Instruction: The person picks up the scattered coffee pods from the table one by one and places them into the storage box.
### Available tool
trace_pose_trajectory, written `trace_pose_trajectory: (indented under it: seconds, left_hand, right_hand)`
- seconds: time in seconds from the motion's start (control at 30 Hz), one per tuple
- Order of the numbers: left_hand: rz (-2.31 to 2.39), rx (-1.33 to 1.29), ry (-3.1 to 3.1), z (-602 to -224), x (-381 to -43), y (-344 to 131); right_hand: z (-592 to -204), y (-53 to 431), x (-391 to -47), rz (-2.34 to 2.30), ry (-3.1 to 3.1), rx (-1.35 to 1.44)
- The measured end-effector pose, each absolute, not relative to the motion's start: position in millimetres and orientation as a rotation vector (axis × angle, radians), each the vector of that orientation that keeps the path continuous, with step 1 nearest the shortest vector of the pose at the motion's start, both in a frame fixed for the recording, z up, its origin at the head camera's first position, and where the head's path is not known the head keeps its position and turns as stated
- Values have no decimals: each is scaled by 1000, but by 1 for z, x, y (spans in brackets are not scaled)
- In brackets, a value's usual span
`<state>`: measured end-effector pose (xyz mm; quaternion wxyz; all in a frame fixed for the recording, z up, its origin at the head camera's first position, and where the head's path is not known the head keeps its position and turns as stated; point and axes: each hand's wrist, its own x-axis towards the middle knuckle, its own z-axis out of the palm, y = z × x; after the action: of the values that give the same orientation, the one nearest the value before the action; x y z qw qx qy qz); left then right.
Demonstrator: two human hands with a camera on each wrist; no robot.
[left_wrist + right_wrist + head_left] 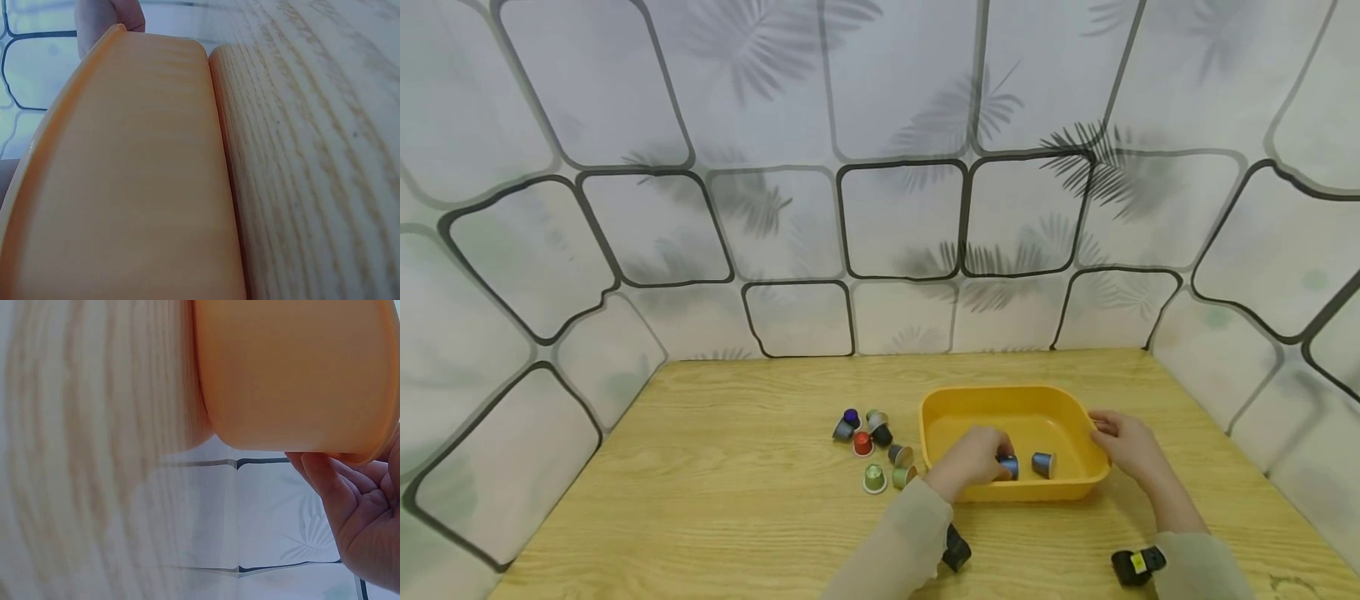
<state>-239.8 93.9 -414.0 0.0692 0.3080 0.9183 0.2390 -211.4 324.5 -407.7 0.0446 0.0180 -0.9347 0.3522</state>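
A yellow rectangular tray [977,492] stands on the table. My left hand [972,457] reaches over its near left rim and pinches a blue coffee capsule [1012,468] inside, low over the tray floor. A second blue coffee capsule [1042,464] lies on its side a little to the right. At the tray's right end, my right hand [1126,446] holds the rim, its fingers [325,478] curled under the lip from outside. In the left wrist view the tray's outer wall [131,162] hides my left hand.
Left of the tray, several coffee capsules lie scattered on the wooden table [737,467], among them a red capsule [862,443], a green capsule [874,477] and a purple capsule [851,417]. A patterned curtain [895,225] stands behind and at both sides.
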Motion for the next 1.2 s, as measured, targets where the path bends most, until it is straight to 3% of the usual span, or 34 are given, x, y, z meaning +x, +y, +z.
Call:
trace_pose_trajectory:
  seconds: [1.2]
  left_hand:
    - [611, 879, 2754, -416, -243, 96]
  right_hand:
    - [-407, 325, -212, 1098, -2861, 34]
